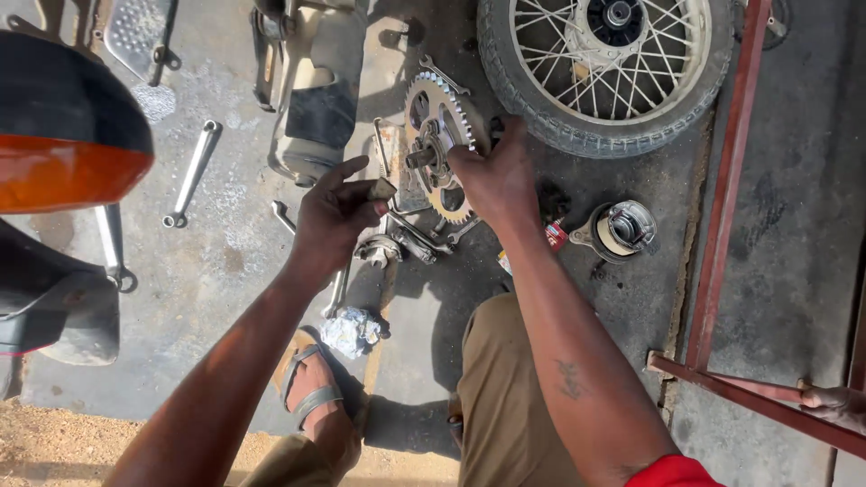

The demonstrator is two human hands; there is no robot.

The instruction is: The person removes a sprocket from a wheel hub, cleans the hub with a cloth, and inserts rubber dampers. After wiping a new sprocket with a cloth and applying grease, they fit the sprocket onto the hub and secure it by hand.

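My right hand [494, 176] grips the rim of a toothed metal sprocket [435, 135] with a hub, held upright on edge above the concrete floor. My left hand [336, 212] is just left of it, fingers pinching a small brownish block [382, 188] close to the sprocket's hub. Below the sprocket lie several small metal parts and wrenches [406, 242]. A spoked wheel with a tyre [606, 68] lies flat just beyond my right hand.
A long socket wrench [192, 173] lies on the floor at left, near a motorcycle's orange tail light [63, 135]. A muffler-like part [317, 99] lies behind. A round lamp unit [621, 230] and a rusty red frame [722, 225] are on the right. A crumpled rag [352, 332] sits by my sandalled foot.
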